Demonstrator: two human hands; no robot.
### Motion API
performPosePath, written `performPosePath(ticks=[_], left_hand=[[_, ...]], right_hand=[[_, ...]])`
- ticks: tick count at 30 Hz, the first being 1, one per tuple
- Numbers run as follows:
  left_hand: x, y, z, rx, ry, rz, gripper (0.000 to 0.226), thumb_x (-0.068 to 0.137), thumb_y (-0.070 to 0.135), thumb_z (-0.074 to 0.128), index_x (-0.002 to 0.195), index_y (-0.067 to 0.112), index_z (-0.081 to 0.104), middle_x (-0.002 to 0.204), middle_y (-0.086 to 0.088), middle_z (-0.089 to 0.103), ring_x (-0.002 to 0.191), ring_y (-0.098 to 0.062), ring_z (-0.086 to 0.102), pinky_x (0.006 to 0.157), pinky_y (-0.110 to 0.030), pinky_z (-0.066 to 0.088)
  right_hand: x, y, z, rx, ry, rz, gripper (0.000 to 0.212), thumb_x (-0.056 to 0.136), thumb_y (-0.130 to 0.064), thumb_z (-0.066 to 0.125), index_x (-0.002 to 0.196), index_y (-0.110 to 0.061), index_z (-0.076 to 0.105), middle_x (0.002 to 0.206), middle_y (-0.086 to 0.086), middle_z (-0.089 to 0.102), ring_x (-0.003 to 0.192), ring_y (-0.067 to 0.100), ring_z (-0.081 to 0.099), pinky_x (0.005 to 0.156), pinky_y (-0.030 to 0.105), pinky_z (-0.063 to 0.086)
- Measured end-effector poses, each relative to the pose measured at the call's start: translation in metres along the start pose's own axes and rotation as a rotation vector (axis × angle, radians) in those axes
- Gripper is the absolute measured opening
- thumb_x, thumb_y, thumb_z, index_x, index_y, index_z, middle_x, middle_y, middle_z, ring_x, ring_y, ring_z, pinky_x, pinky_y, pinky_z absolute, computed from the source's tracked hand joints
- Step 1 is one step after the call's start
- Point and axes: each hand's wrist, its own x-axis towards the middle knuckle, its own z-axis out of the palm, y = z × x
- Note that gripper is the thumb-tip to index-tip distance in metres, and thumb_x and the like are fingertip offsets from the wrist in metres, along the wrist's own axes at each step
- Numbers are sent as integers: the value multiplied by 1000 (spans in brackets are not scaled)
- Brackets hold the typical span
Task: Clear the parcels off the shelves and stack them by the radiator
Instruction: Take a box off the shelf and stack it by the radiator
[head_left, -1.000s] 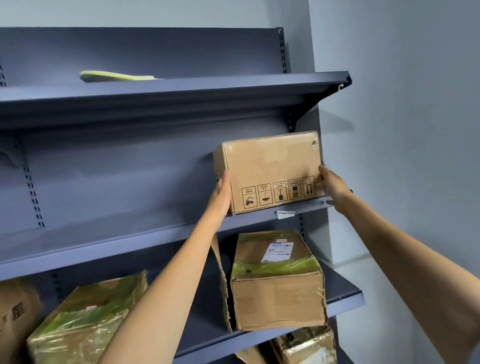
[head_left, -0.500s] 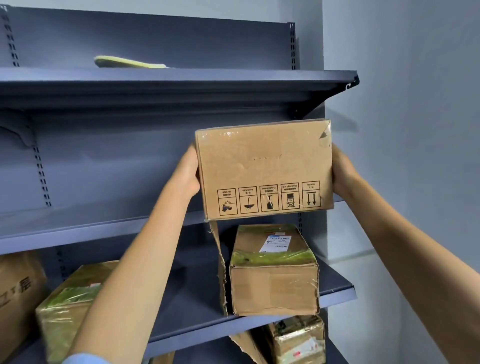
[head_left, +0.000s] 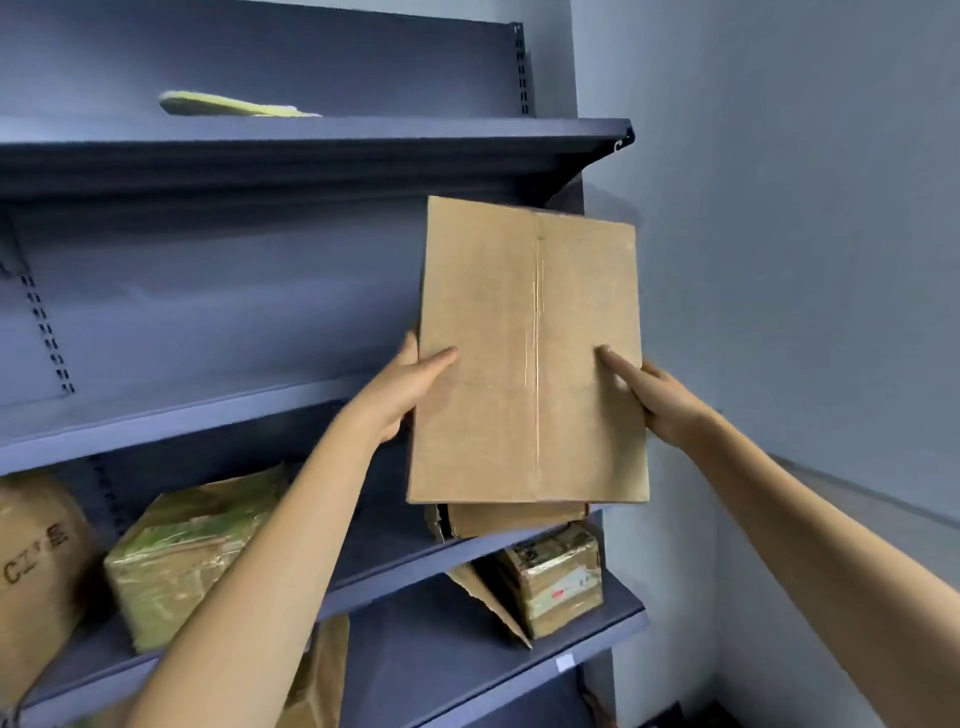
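Note:
A plain brown cardboard parcel (head_left: 519, 332) hangs in the air in front of the grey-blue shelving, its taped face turned toward me. My left hand (head_left: 402, 387) grips its left edge with the thumb on the front. My right hand (head_left: 652, 392) holds the right edge, fingers spread across the face. The shelf (head_left: 156, 410) behind it is bare. A green-taped parcel (head_left: 192, 551) and a printed brown box (head_left: 36, 566) sit one shelf lower at the left. Another parcel (head_left: 514, 517) is mostly hidden behind the held one. A small taped parcel (head_left: 556, 577) rests lower still.
A flat yellow-green packet (head_left: 234, 104) lies on the top shelf (head_left: 363, 135). A torn cardboard flap (head_left: 488, 603) hangs beside the small parcel. The pale wall (head_left: 805, 234) closes the right side, with floor visible at the bottom right. No radiator is in view.
The parcel has come off the shelf and toward me, tipping so its taped face shows instead of the side with handling symbols. Both hands stayed on it. The view has moved closer.

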Motion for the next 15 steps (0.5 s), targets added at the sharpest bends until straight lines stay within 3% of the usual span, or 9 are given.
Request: performPosePath(ticks=[3,6,8,11,14,15], left_hand=[[-41,-28,21,-106,-72,-31,68,93,37,53,150,33,15,145,11,41,126,-8,43,107,-24,30],[-83,-59,53,-183,-118,-162,77,90,39,57,151,31,10,145,8,42,129,-12,42,113,-32,30],[-113,-85,84,-221,-130,-223,83,89,37,59,151,26,5,147,7,38,128,-11,41,111,-30,30],[-168,-121,147,-255,-190,-346,90,91,27,59,151,21,-8,149,2,35,130,-13,39,106,-27,32],[-216,-161,216,-282,-320,-544,94,92,22,59,150,18,-15,150,-2,35,134,-21,40,114,-38,30],[-232,-176,238,-291,-367,-618,94,92,21,59,150,17,-15,150,-4,36,134,-23,40,114,-43,30]], right_hand=[[-57,18,-7,5,78,15,27,88,-46,56,103,-24,57,107,-9,63,91,5,59,74,20,47],[-119,40,-24,-58,154,36,33,88,-42,57,116,-23,57,115,-4,62,101,12,58,91,31,46],[-164,62,-35,-105,208,88,36,88,-38,59,119,-20,56,117,0,62,103,14,55,98,35,44],[-245,104,-59,-117,282,245,42,88,-32,61,125,-13,54,115,6,61,99,16,55,91,34,45],[-327,153,-90,-128,331,408,44,88,-29,63,126,-11,52,111,7,62,96,20,58,88,37,48],[-353,168,-99,-141,348,448,42,87,-28,63,124,-10,53,106,6,62,93,20,58,83,32,50]])
